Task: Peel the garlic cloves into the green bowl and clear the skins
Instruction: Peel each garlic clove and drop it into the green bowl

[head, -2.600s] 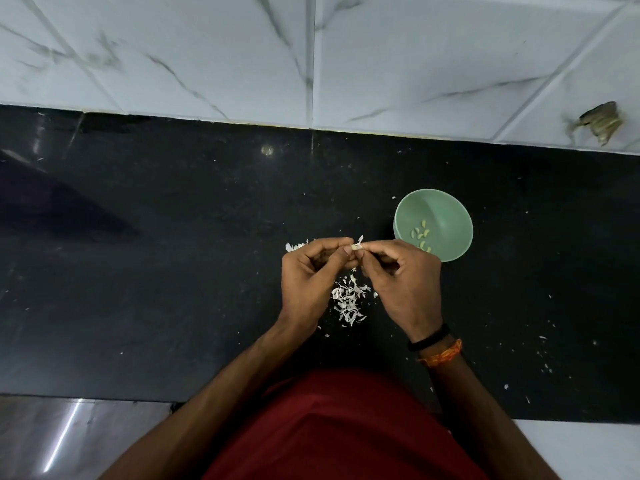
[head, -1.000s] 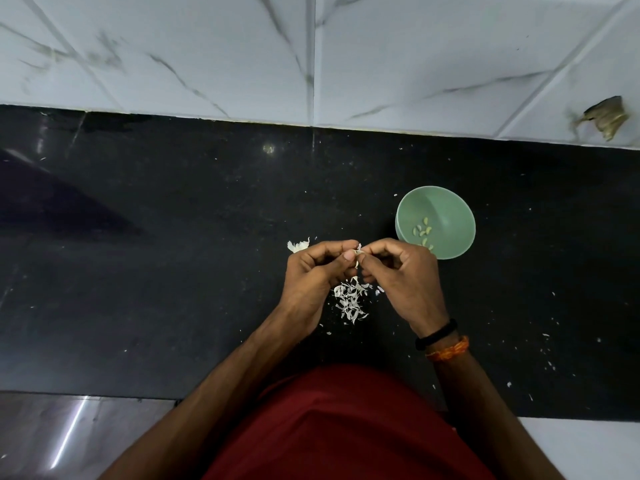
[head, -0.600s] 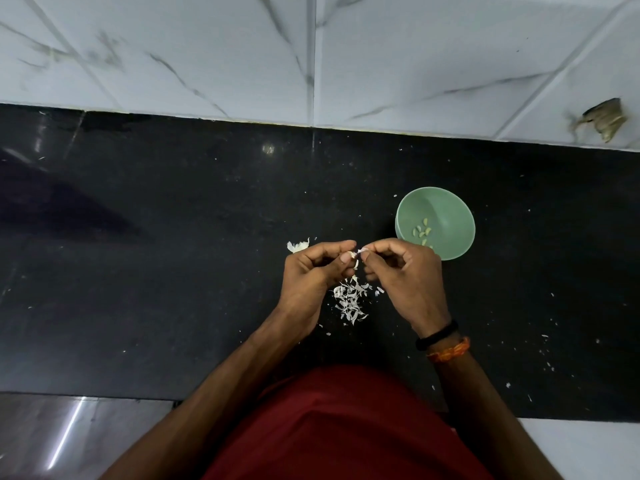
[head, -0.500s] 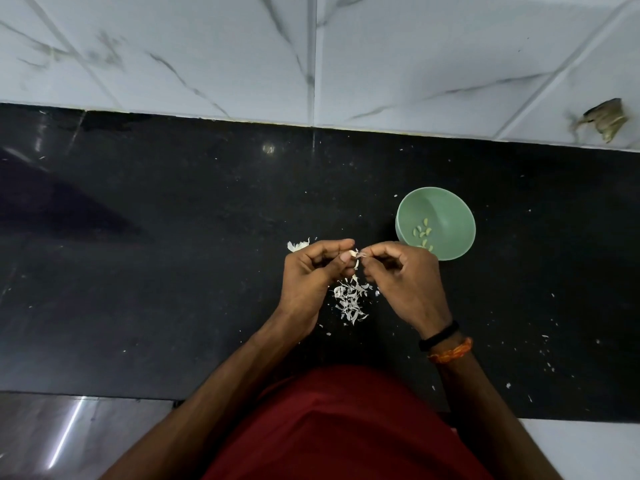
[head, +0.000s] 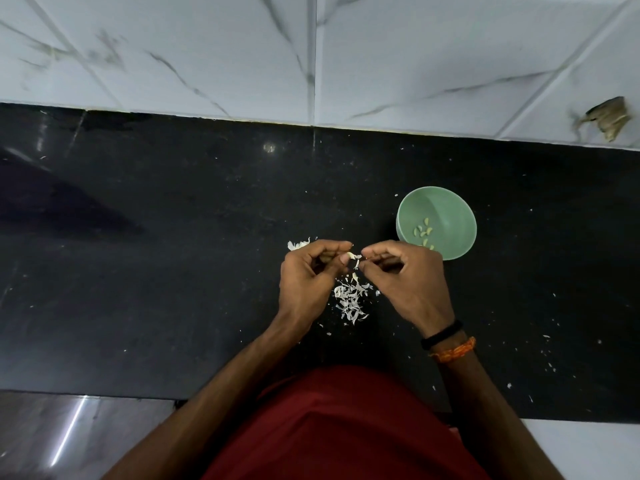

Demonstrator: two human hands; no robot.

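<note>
Over the black counter (head: 173, 271), my left hand (head: 306, 282) pinches a small garlic clove (head: 352, 256) between thumb and fingers. My right hand (head: 405, 282) meets it from the right and pinches the clove's skin at the fingertips. Below the hands lies a pile of white garlic skins (head: 351, 301). The green bowl (head: 450, 209) stands just right of my right hand and holds several peeled cloves (head: 423, 232). A white bit of garlic (head: 298, 244) peeks out behind my left hand.
Small skin flakes (head: 547, 355) are scattered on the counter to the right. A marble-tiled wall (head: 311, 57) rises behind the counter, with a brown scrap (head: 609, 117) stuck on it at far right. My red shirt (head: 346, 427) fills the bottom.
Both hands stay together over the skin pile, with only small finger movements on the clove. The bowl and pile have not moved.
</note>
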